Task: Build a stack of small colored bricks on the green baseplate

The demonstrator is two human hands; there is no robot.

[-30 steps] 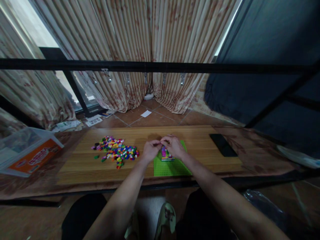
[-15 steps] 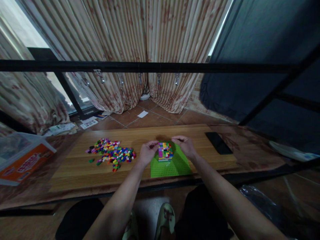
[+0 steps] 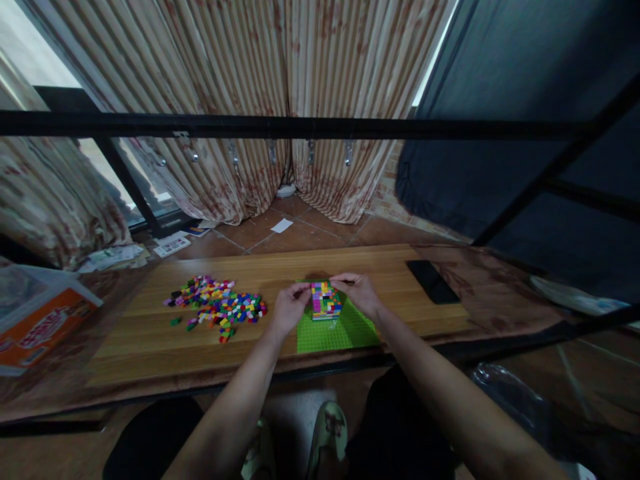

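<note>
A small block-shaped build of multicoloured toy bricks (image 3: 326, 303) stands on a bright green studded baseplate (image 3: 337, 337). At the build's upper left edge is my left hand (image 3: 290, 308), its thumb and fingers pinched together. My right hand (image 3: 359, 292) reaches over from the right, with closed fingertips at the top rear corner of the build. What either pinch holds is too small to make out. To the left lies a loose heap of small toy bricks (image 3: 235, 307) in many colours.
The baseplate lies on a wooden board (image 3: 160, 347). A black phone-like slab (image 3: 433, 281) rests at its right end. A clear plastic box with an orange label (image 3: 47, 323) stands on the far left. A dark metal bar (image 3: 320, 127) crosses behind, before curtains.
My right hand has moved left and inward, bringing its fingertips to the build's top. The left hand stays by the left edge. The whole view has shifted slightly.
</note>
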